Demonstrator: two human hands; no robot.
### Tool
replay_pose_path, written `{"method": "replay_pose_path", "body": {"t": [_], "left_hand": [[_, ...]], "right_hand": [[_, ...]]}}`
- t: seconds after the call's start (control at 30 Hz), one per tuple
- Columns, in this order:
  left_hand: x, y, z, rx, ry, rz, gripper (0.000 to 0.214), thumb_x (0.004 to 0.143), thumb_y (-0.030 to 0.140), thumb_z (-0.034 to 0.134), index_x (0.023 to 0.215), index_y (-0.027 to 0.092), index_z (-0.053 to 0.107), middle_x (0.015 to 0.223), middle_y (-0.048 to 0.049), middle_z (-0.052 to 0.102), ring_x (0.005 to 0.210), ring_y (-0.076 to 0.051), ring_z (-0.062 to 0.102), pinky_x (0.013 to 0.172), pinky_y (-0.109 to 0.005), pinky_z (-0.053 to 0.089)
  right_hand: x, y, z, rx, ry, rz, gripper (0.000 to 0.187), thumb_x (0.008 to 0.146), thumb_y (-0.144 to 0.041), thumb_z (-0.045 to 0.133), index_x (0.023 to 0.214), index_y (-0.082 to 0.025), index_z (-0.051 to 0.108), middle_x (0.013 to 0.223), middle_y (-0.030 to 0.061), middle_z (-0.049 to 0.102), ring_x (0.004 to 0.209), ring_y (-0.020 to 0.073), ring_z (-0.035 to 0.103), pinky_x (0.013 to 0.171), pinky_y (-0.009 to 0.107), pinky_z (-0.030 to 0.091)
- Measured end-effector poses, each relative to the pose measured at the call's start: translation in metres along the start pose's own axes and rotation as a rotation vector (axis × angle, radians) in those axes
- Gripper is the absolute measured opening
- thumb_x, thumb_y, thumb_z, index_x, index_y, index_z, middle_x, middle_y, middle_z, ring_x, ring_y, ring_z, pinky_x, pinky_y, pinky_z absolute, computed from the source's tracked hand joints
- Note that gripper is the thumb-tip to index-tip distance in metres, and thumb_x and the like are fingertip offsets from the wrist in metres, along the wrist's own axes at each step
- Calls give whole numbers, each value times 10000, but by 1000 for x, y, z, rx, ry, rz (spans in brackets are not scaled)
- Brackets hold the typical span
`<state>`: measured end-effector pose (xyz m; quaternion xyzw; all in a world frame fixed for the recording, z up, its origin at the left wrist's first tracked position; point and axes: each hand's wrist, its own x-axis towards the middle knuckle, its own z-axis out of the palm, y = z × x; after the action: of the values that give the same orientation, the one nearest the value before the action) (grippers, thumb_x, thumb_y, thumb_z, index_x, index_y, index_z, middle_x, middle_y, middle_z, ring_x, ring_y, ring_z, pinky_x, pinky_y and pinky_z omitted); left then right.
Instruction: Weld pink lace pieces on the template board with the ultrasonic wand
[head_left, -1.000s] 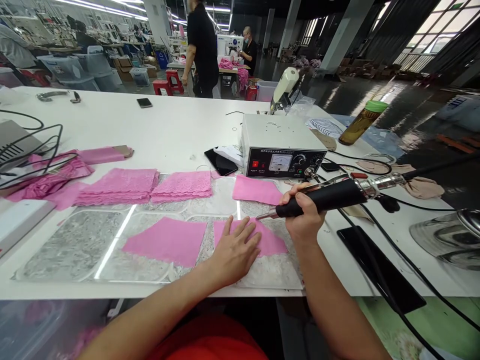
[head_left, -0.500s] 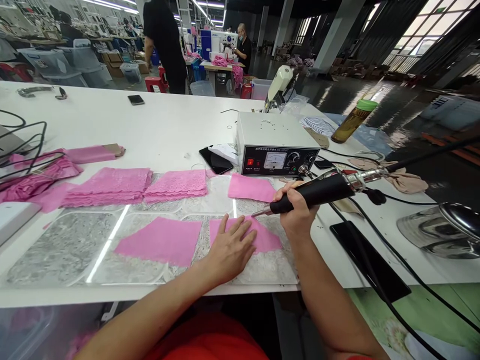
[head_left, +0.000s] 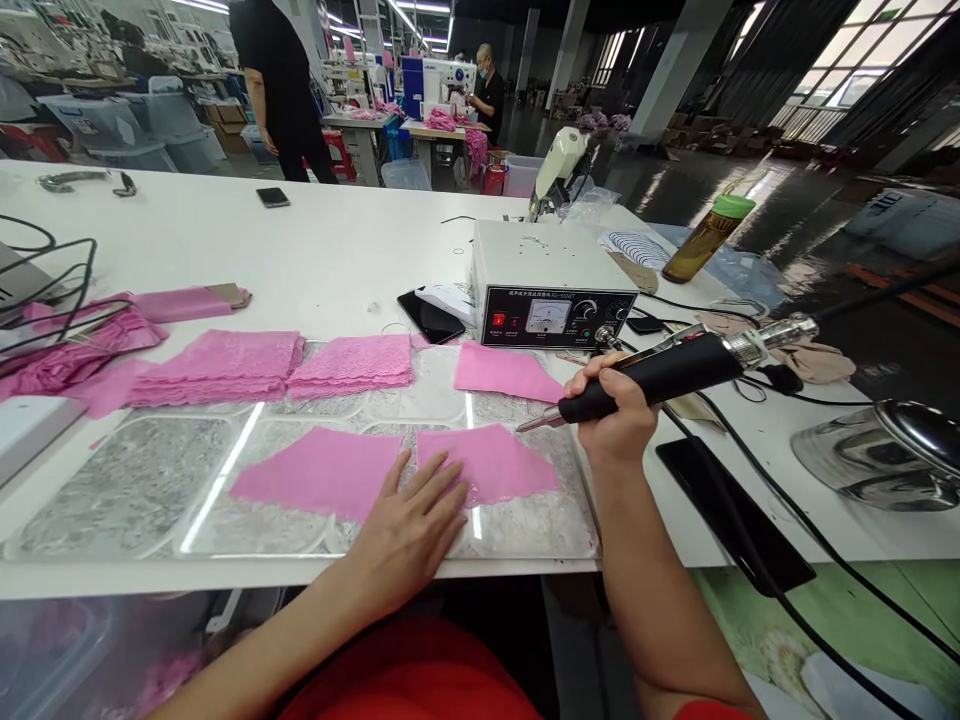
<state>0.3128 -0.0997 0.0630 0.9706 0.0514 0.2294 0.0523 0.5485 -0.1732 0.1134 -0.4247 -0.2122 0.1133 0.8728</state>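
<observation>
My right hand (head_left: pixel 615 415) is wrapped round the black grip of an ultrasonic welding gun (head_left: pixel 664 378). Its metal tip points left, just above the upper right edge of a pink fabric piece (head_left: pixel 510 465); whether it touches cannot be told. My left hand (head_left: pixel 416 525) lies open, fingers stretched over the left part of that piece and near the right edge of a second pink fabric piece (head_left: pixel 315 470). Both pieces lie flat on a marbled, clear-covered mat (head_left: pixel 150 485). Behind them is another pink piece (head_left: pixel 506 372).
Two stacks of pink fabric, one left (head_left: pixel 217 368) and one centre (head_left: pixel 352 365), lie at the mat's back. A control box (head_left: pixel 559 285) stands behind. Right are a black phone (head_left: pixel 731 515), trailing cables and a metal-lidded container (head_left: pixel 881 455). A person (head_left: pixel 281 90) stands beyond the table.
My left hand has slid left and toward me across the fabric. The welding gun has moved slightly right, off the fabric's upper edge. The person beyond the table has moved left.
</observation>
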Motion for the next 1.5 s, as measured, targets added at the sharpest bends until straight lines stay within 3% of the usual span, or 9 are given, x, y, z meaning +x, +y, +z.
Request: {"method": "replay_pose_path", "body": {"t": [0.17,0.57,1.5], "left_hand": [[-24,-12,1,-18,68,12,280,957,164,465,1191,156,618,1315,-86,604,1352,-244,425,1172,-457,244],[-24,-17,4,-56,79,54,318,917,152,498,1209,195,616,1298,-69,619,1354,-250,426,1179,-467,253],[-23,-13,3,-52,108,33,290,926,147,507,1196,152,614,1266,-90,636,1317,-255,468,1162,-450,278]], "right_hand": [[-3,-14,-5,-3,8,14,132,599,-224,616,677,-189,515,612,-57,505,457,82,511,450,241,417],[-23,-37,-40,-135,85,-33,122,608,-237,585,707,-195,528,639,-54,488,477,71,501,464,234,423],[-24,-26,-40,-102,33,-68,116,589,-229,573,696,-194,548,628,-47,494,471,81,493,459,247,422]]}}
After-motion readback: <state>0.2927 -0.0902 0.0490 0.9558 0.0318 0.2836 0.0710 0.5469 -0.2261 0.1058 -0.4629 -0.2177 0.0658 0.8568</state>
